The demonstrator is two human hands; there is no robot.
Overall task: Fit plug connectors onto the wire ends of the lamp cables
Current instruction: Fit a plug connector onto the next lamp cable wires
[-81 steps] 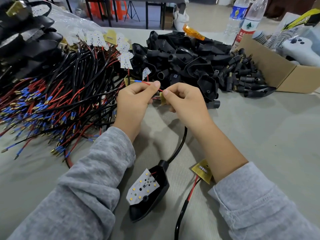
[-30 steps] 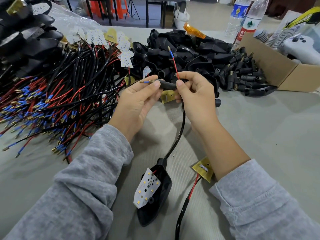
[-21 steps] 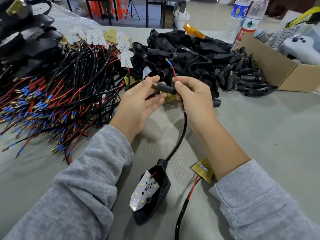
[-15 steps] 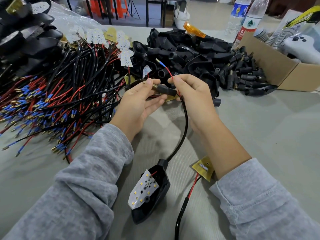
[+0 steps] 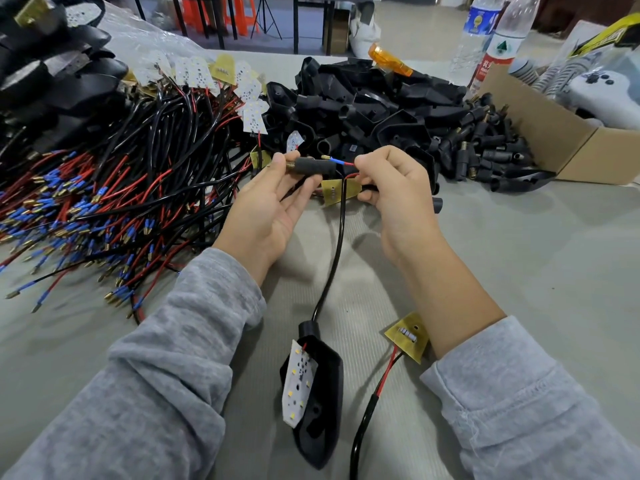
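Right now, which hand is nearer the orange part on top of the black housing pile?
Right. The right hand sits below the orange part, slightly right; the left hand is farther off, lower left.

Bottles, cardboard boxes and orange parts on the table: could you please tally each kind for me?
Bottles: 2
Cardboard box: 1
Orange part: 1
Total: 4
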